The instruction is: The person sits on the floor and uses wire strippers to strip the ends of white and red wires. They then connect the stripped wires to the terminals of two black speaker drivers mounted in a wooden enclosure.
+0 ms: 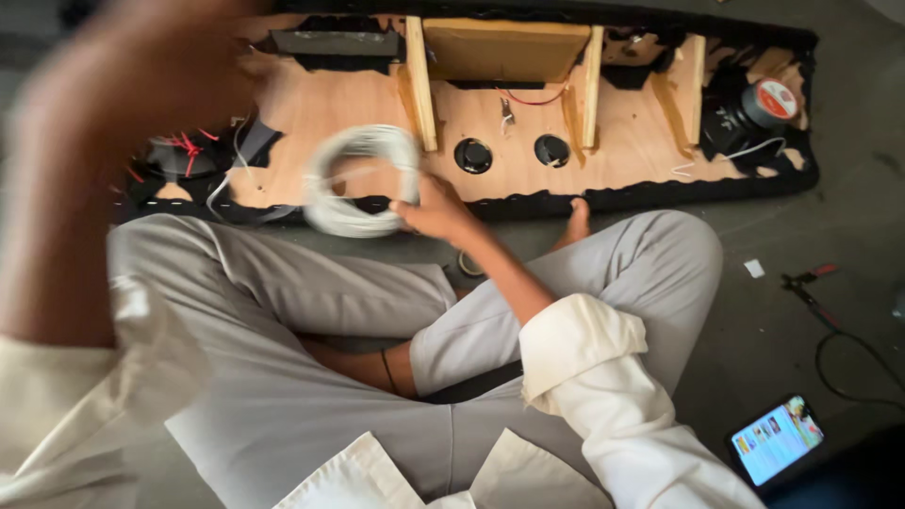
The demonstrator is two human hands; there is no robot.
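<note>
The coil of wire (363, 181) is white, the speaker board (622, 132) pale plywood edged black, trousers (302, 311) light grey, shirt sleeve (603, 377) cream, thin wires (187, 146) seemingly red.

One coil of white wire (361, 181) is in view. The plywood panel (622, 141) carries two round black sockets (473, 155), three upright wooden ribs (420, 83) and one tape roll (775, 100). One lit phone (777, 439) lies on the floor.

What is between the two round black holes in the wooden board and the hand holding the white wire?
In the head view, only bare plywood board and its black fabric edge lie between the round black holes and the right hand gripping the white wire coil.
</note>
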